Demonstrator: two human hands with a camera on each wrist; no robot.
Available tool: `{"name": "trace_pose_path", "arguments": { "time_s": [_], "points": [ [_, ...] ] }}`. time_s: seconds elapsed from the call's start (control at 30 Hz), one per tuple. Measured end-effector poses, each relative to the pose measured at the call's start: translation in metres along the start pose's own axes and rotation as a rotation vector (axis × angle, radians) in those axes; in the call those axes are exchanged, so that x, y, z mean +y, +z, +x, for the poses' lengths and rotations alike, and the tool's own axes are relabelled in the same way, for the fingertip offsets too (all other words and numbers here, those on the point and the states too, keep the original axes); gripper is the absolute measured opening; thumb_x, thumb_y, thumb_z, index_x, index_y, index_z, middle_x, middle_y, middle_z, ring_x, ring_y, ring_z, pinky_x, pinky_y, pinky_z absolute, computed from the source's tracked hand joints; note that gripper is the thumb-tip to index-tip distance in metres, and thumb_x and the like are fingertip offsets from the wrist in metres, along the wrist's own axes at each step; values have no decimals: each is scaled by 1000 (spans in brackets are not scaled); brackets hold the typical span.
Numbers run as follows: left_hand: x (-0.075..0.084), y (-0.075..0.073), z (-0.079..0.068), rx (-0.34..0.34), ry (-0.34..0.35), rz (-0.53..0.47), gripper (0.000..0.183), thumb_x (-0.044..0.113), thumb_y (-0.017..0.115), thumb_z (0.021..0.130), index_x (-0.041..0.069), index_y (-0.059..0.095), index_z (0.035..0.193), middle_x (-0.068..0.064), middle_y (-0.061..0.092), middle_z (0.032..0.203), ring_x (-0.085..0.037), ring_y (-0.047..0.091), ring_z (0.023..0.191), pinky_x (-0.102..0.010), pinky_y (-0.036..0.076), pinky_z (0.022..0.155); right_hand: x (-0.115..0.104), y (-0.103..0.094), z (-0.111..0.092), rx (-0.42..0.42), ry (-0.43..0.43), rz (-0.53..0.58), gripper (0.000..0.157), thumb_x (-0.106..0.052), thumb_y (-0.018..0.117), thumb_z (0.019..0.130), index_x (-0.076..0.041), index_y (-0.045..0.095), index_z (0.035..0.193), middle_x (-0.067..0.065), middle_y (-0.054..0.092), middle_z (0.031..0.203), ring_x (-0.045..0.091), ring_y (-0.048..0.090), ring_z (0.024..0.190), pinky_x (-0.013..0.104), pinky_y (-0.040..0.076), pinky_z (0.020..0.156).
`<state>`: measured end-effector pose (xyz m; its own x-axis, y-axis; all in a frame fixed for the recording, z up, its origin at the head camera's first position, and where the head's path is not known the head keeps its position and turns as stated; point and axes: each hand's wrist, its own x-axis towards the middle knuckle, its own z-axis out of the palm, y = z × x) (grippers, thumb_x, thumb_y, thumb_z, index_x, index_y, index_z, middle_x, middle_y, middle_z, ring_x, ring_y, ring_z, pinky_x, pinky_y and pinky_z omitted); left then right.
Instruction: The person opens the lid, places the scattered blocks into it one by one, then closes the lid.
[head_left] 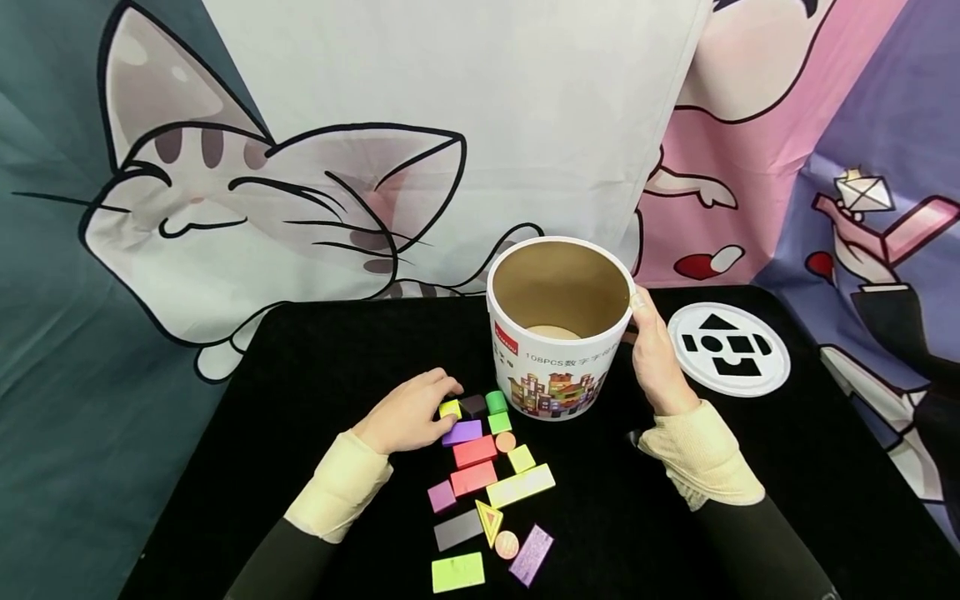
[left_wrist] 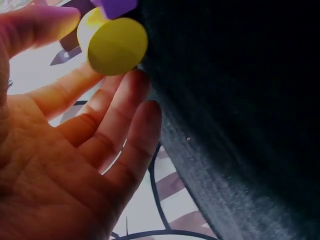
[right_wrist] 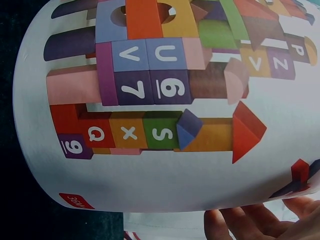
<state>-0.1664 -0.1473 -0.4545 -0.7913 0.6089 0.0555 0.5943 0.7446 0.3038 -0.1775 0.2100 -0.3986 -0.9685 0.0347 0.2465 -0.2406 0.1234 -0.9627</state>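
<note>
My left hand (head_left: 408,411) is at the far end of a group of blocks, thumb and fingertips around a yellow cylinder block (left_wrist: 117,46). A purple block (head_left: 462,432) lies just in front of it, and a dark block (head_left: 473,407) to its right. My right hand (head_left: 656,354) grips the white bucket (head_left: 558,375) at its right side, with the thumb up by the rim. Inside, the bare bottom of the bucket shows. Its printed wall fills most of the right wrist view, where some fingertips (right_wrist: 215,225) show beyond its edge.
More blocks lie in front of the bucket, among them red blocks (head_left: 474,478), a long yellow block (head_left: 521,486), a triangle (head_left: 489,522) and a lime block (head_left: 458,572). A white lid with shaped holes (head_left: 682,367) lies right on the black cloth (head_left: 300,375). A printed curtain (head_left: 360,75) hangs behind.
</note>
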Motion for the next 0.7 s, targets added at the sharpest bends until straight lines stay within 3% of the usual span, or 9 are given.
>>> {"name": "trace_pose_path", "arguments": {
  "time_s": [0.27,0.7],
  "points": [
    [0,6,-2,-15,-31,1,28,26,73,91,15,71,116,3,64,107,-11,58,88,-35,55,86,0,0,-1,2,4,0,58,-42,24,112,-10,42,156,13,47,152,27,46,131,31,44,94],
    [-3,10,-1,3,-10,-4,25,26,72,94,15,71,116,3,65,106,-11,60,92,-35,55,89,0,-1,0,-9,-11,-8,58,-42,24,112,-9,41,157,14,47,153,26,46,130,32,44,95]
  ]
}}
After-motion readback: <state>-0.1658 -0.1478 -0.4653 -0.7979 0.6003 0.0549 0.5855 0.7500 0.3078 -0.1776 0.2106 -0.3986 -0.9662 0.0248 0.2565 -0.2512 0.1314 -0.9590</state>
